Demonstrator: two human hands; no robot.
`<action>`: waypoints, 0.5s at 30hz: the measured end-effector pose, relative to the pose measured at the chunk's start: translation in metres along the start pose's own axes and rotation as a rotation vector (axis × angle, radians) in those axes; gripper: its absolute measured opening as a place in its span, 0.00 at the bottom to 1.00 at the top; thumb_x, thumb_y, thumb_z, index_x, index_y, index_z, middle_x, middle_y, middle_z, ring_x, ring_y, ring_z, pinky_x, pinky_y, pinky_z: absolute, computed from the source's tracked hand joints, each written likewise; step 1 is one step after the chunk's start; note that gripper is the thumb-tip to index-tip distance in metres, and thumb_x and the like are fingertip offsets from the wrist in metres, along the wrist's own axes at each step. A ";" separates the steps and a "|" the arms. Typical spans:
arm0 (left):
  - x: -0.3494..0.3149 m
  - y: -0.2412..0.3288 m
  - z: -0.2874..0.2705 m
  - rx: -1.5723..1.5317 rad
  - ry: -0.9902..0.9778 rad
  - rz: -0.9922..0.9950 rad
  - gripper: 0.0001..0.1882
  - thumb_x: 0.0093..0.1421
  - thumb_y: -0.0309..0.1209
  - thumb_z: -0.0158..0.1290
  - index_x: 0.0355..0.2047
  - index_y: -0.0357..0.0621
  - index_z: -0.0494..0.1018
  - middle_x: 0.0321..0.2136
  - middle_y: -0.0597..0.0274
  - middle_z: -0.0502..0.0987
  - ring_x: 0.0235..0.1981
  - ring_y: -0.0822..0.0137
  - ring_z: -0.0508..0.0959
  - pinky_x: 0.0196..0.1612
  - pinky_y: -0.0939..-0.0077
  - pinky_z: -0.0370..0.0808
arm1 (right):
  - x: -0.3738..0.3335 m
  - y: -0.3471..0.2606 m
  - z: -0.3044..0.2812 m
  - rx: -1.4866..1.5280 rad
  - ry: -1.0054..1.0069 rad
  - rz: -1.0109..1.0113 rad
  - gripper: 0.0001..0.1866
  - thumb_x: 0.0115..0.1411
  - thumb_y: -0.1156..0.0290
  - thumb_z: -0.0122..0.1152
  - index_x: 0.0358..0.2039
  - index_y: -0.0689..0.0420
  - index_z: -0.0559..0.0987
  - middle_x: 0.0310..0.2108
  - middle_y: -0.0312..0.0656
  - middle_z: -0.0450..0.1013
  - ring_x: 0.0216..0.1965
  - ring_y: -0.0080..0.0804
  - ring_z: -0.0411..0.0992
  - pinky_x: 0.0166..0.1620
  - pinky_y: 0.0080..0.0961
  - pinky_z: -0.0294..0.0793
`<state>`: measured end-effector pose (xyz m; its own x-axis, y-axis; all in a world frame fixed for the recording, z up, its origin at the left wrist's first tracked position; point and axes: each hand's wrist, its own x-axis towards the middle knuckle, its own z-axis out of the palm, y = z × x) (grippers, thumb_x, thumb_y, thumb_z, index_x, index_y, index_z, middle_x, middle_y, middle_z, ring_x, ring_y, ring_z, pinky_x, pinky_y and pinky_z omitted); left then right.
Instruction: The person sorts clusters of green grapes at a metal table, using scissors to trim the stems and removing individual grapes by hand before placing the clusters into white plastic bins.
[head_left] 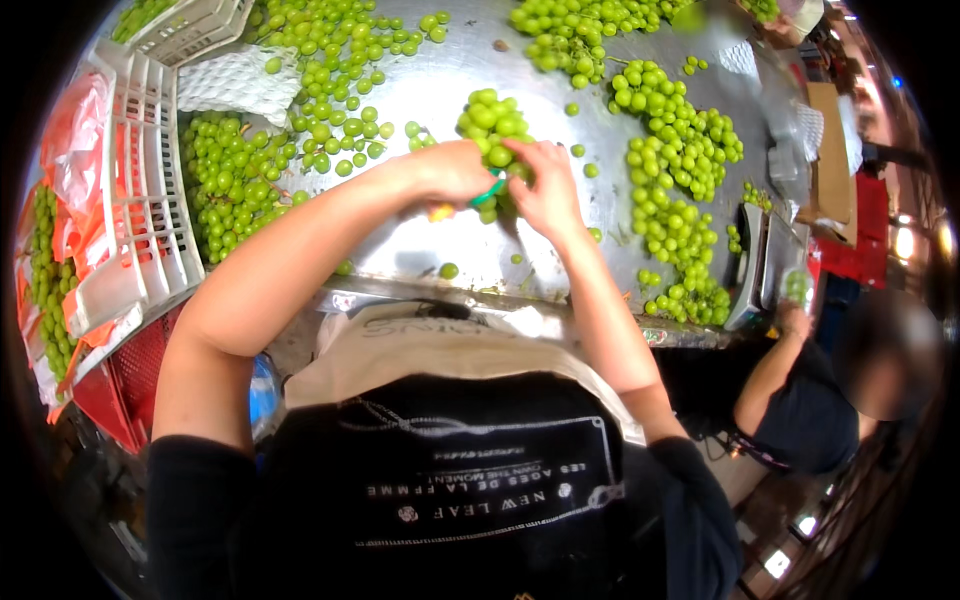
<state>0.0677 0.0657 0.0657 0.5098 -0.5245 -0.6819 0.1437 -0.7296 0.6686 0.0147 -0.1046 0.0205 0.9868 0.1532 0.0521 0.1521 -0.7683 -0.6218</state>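
Between my hands is a bunch of green grapes (492, 118), held just above the metal table. My left hand (460, 172) is closed beside it, around what looks like a small pair of scissors with a green handle (489, 190). An orange-yellow piece (440, 212) shows below that wrist; the blades are hidden. On the bunch's right side, the bent fingers of my right hand (546, 185) grip the grapes. Some of the bunch shows below the fingers.
Loose grapes (235, 185) heap at left beside a white plastic crate (150, 180) and white foam netting (240, 82). More bunches (680, 140) line the right side, near a scale-like metal device (750, 265). A co-worker's hand (793, 320) is at far right. The table's front edge (450, 292) lies before me.
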 end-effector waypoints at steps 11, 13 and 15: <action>-0.006 -0.013 0.000 -0.364 0.010 0.038 0.11 0.57 0.28 0.45 0.24 0.31 0.72 0.18 0.54 0.73 0.16 0.67 0.74 0.19 0.71 0.71 | -0.024 -0.024 -0.007 0.101 0.074 -0.348 0.45 0.39 0.70 0.63 0.59 0.59 0.55 0.57 0.54 0.53 0.58 0.52 0.51 0.60 0.42 0.50; -0.002 -0.015 0.001 -0.414 0.013 0.024 0.13 0.57 0.29 0.44 0.27 0.28 0.71 0.18 0.53 0.74 0.17 0.66 0.74 0.19 0.71 0.72 | -0.034 -0.038 0.010 0.103 -0.032 -0.375 0.57 0.35 0.64 0.71 0.61 0.62 0.45 0.62 0.57 0.44 0.64 0.55 0.41 0.64 0.45 0.42; 0.005 -0.016 -0.001 -0.362 -0.031 -0.019 0.14 0.57 0.30 0.44 0.27 0.27 0.72 0.18 0.52 0.74 0.17 0.66 0.74 0.19 0.71 0.72 | -0.034 -0.039 0.027 0.112 0.027 -0.355 0.61 0.32 0.63 0.73 0.61 0.64 0.44 0.62 0.59 0.42 0.64 0.56 0.40 0.64 0.45 0.42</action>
<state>0.0688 0.0748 0.0515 0.4790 -0.5291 -0.7005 0.4466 -0.5401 0.7133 -0.0265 -0.0631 0.0214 0.8752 0.3798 0.2997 0.4794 -0.5972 -0.6430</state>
